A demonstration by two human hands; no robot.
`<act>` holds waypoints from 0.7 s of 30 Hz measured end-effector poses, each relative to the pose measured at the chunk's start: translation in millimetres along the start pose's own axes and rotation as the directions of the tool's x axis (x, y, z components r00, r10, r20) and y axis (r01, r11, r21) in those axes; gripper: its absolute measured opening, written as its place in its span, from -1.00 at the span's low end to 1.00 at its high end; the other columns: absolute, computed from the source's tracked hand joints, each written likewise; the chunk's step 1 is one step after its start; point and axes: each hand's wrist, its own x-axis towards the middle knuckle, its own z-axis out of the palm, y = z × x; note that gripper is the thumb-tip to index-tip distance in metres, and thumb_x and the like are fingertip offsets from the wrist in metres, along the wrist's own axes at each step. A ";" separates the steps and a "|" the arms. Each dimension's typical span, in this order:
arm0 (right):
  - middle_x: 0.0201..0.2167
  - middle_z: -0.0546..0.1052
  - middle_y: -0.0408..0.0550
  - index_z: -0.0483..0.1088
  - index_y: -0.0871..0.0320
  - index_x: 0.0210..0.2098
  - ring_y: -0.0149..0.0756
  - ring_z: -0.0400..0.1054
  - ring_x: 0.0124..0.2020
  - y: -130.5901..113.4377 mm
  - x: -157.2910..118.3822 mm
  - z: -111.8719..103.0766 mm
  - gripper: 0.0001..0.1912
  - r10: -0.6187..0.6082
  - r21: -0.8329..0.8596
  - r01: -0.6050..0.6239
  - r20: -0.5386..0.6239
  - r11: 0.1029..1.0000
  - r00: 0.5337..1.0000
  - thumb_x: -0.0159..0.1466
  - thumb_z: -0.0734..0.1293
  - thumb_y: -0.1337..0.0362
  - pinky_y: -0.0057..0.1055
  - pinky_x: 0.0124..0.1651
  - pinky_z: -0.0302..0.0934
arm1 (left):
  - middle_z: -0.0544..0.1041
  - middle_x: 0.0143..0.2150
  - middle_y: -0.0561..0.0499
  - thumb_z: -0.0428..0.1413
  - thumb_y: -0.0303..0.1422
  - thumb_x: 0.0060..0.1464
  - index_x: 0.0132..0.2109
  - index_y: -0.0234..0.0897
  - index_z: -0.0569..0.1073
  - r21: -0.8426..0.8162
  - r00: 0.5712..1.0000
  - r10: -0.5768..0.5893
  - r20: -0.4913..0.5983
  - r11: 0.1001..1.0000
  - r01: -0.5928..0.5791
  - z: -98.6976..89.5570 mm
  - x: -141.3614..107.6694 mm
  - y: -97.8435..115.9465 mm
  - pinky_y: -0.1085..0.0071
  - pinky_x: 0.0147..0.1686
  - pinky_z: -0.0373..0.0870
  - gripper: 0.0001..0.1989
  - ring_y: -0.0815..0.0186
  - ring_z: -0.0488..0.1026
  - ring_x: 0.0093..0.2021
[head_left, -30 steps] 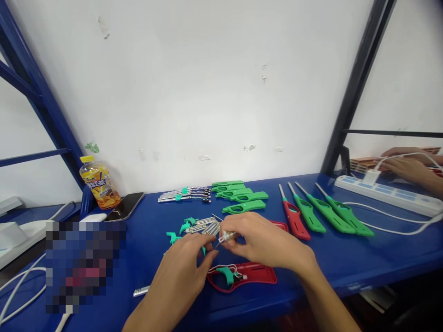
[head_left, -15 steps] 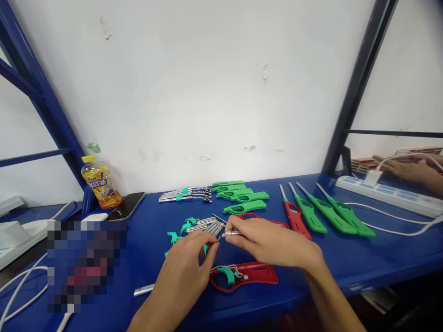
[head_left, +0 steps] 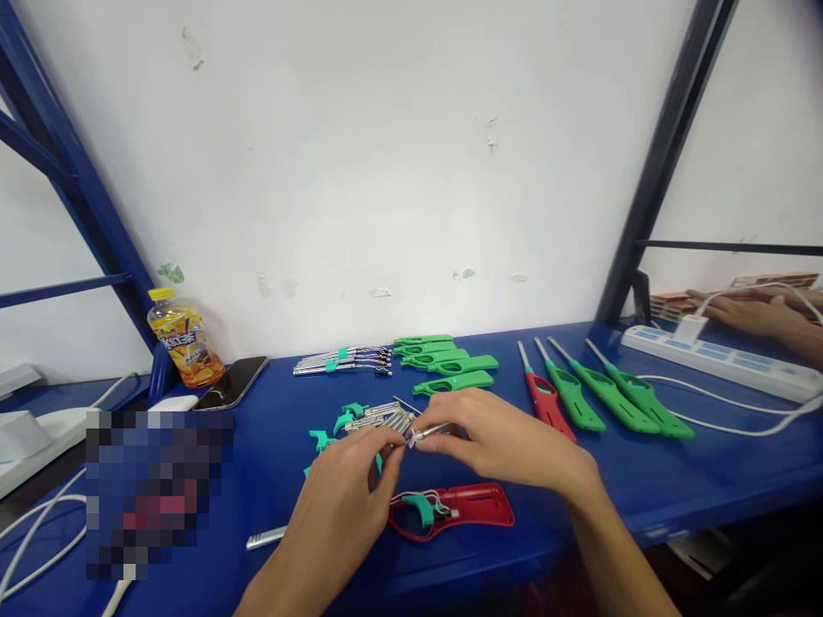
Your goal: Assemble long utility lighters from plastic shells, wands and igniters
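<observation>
My right hand [head_left: 482, 431] pinches a small clear-and-metal cylinder [head_left: 429, 431] between thumb and fingers. At its left end, the fingertips of my left hand [head_left: 353, 480] are closed on something thin, too small to make out. Just below lies a red handle shell [head_left: 479, 506] holding a teal trigger [head_left: 423, 508] and white wires, a metal tube [head_left: 266, 538] sticking out to the left past my left hand. Behind my left fingers are similar small cylinders [head_left: 376, 415] and several teal triggers [head_left: 321, 440], partly hidden.
Green shells [head_left: 463, 383] and silver rods with wires [head_left: 315, 369] lie at the back. On the right are one red lighter [head_left: 549, 403], several green lighters [head_left: 617, 401] and a power strip [head_left: 726, 356]. A bottle [head_left: 186, 343] and a phone [head_left: 235, 383] are left. Another person's hands [head_left: 759, 313] show far right.
My right hand has moved slightly left and tilted the cylinder, bringing its end to my left fingertips. The red piece behind my right hand is now hidden.
</observation>
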 end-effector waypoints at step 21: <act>-0.14 0.69 -0.09 0.65 0.04 -0.03 -0.18 0.52 -0.12 1.4 -0.2 1.1 -0.80 0.007 -0.015 -0.007 -0.010 1.000 1.000 0.55 0.34 0.25 -0.32 -0.06 0.20 | 0.64 -0.25 0.09 -0.01 -0.34 0.39 -0.11 -0.13 0.57 0.007 1.000 0.020 -0.017 1.000 -0.020 4.0 1.1 -2.7 0.31 -0.32 0.25 -0.76 0.22 0.49 -0.38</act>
